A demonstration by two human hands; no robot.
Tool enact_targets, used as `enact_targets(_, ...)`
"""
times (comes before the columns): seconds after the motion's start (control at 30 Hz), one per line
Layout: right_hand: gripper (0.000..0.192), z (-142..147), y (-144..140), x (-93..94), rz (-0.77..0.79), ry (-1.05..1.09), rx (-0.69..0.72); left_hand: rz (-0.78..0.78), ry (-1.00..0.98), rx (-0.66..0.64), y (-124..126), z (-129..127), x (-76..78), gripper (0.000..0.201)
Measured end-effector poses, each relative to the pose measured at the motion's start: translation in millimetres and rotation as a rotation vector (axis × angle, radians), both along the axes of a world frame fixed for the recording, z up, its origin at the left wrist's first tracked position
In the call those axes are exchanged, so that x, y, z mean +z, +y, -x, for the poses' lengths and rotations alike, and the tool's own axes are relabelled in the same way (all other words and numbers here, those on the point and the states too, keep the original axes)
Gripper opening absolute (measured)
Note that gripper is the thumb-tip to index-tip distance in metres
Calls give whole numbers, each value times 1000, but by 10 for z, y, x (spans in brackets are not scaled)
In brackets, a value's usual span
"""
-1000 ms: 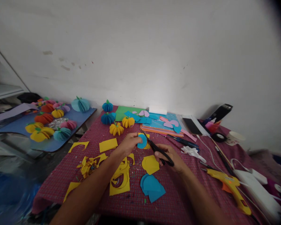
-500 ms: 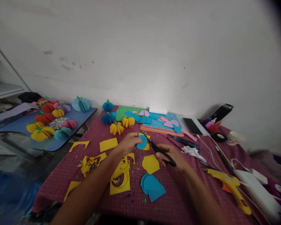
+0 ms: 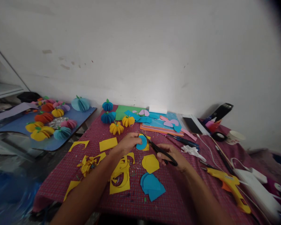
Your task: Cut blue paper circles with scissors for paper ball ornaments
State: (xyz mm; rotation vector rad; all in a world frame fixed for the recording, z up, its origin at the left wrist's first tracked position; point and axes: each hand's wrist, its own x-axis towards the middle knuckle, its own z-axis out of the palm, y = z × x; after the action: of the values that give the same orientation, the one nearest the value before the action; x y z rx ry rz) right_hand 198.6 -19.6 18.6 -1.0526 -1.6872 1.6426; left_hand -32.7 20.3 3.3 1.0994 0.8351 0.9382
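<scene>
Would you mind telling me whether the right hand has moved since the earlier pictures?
Yes, slightly: the right hand with the scissors has drifted right, away from the yellow cut-out.

Place: it was a home craft corner | table (image 3: pixel 178 200) under a red checked cloth, set against a bare white wall (image 3: pixel 140 53) | paper scraps (image 3: pixel 119 178), glue gun (image 3: pixel 227 184) | finished paper pumpkins (image 3: pixel 46 125) lined the side table (image 3: pixel 21 126).
</scene>
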Motion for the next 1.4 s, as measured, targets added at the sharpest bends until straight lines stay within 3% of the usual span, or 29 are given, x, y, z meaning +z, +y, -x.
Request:
enact_targets(0.33, 38, -15, 18, -33, 0, 8, 10, 8, 21, -47, 12, 15, -36, 18)
enact_targets(1.0, 43, -129, 50, -22, 15, -86, 66, -13, 105, -112, 25, 70, -50, 6)
enact_targets(1.4, 41, -51, 27, -34, 20, -41, 55, -5, 140, -109, 2, 57, -19, 5)
